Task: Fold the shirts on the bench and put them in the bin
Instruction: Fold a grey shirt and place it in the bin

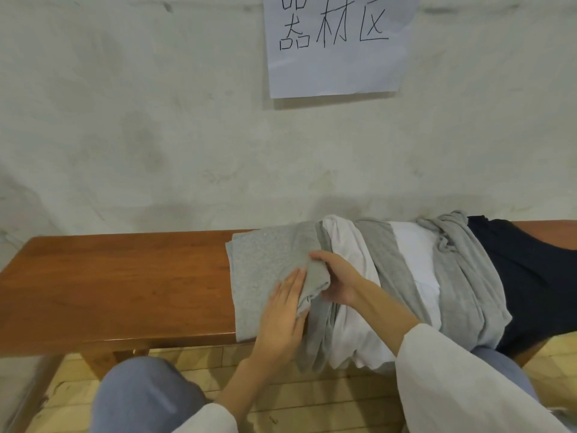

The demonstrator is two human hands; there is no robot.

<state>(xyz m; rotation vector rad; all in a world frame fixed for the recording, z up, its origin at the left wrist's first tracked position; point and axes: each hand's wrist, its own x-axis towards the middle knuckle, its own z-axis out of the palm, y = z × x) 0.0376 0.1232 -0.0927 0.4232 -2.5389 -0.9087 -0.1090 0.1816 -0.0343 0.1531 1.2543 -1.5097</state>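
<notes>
Gripping grey shirt (262, 264) fold, right hand (338, 276); left hand (282, 310) flat on it.

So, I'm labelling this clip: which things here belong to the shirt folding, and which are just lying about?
Job: flat grey fabric shirt, pressed by the left hand, gripped by the right hand; heap of grey, white and navy shirts; reddish-brown wooden bench.
Lying about: white paper sign with handwritten characters.
</notes>
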